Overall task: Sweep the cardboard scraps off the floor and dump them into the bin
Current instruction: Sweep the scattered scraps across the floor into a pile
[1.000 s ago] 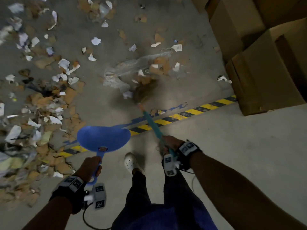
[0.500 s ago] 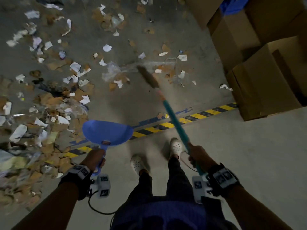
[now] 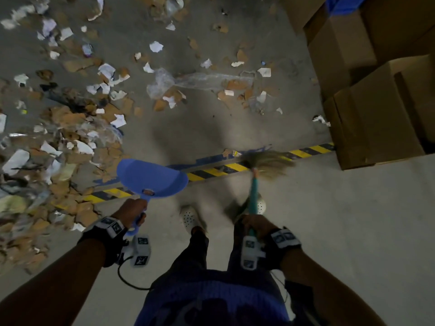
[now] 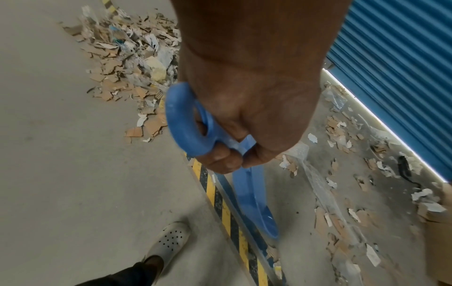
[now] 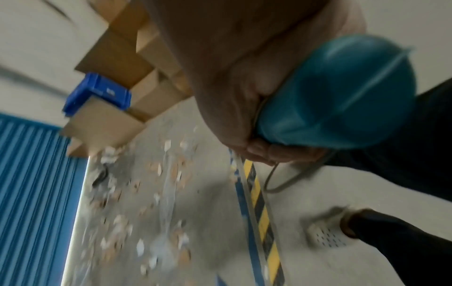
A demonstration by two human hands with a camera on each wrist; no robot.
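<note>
My left hand grips the handle of a blue dustpan, held above the striped floor tape. My right hand grips the teal handle of a broom. The broom's straw head is low over the tape, blurred by motion. Cardboard and paper scraps lie in a thick heap at the left. Thinner scraps are scattered across the floor ahead, around a crumpled clear plastic sheet.
Stacked cardboard boxes stand on the right, with a blue crate among them. Yellow-black tape crosses the floor in front of my white shoes. A blue corrugated shutter closes the far side.
The broom head has swung back from the scraps ahead to the tape near my feet, right of the dustpan. My right hand came in closer. The dustpan stayed about where it was.
</note>
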